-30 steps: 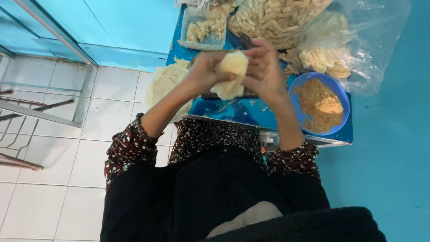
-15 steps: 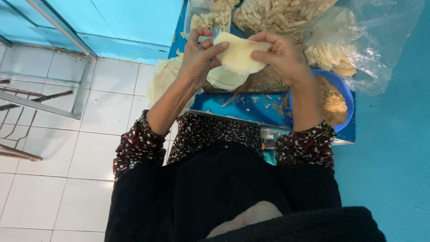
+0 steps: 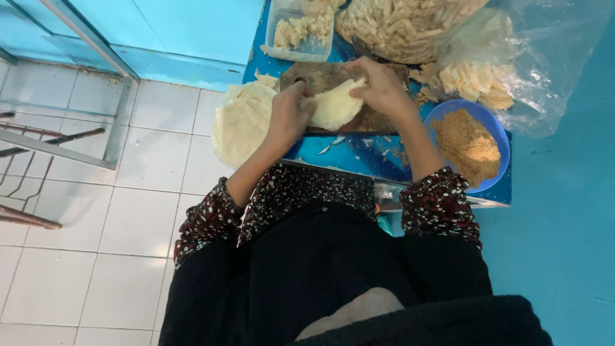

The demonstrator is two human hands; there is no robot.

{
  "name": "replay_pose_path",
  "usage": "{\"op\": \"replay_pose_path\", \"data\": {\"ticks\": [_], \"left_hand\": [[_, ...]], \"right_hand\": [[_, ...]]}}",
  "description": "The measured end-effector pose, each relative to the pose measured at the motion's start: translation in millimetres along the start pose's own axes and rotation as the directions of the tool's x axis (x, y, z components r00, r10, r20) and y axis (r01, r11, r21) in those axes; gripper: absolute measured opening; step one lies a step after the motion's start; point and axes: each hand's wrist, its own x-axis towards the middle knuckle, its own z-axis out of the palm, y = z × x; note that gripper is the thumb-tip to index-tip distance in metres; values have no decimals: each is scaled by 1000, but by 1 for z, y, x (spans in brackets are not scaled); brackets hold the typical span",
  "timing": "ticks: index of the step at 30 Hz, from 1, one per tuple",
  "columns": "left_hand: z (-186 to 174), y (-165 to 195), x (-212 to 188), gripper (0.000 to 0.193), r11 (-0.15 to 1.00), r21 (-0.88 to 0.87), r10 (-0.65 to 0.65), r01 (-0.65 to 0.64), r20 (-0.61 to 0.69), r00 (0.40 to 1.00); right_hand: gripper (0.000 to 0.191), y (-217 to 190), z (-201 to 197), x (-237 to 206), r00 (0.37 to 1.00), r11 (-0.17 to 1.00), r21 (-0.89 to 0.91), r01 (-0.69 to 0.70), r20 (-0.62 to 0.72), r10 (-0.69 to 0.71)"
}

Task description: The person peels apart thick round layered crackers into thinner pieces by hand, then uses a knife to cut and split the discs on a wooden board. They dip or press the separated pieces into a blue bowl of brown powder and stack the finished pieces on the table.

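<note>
Wrapper (image 3: pixel 336 107) now lower, over board (image 3: pixel 320 75).

Left hand (image 3: pixel 291 115) and right hand (image 3: pixel 383 86) gripped one pale wrapper (image 3: pixel 336 107) between them, over a brown board (image 3: pixel 320 77). Wrapper stack (image 3: pixel 240 122) lay just left. Blue bowl (image 3: pixel 496 176) of brown crumbs sat right; clear tub (image 3: pixel 301 32) and bag (image 3: pixel 544 57) behind.

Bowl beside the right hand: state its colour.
The bowl is blue, holding brown crumbs; the head view shows it best.
</note>
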Motion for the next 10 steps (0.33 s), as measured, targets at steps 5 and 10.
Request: {"op": "replay_pose_path", "data": {"ticks": [5,10], "left_hand": [[5,12,-7,10,959,280,-66,42,75,995],[-5,28,-6,23,869,494,-35,-29,120,992]], "right_hand": [[51,-17,8,-10,997,996,-87,-14,-83,7],[52,-30,5,-17,984,976,-187,-107,-159,78]]}}
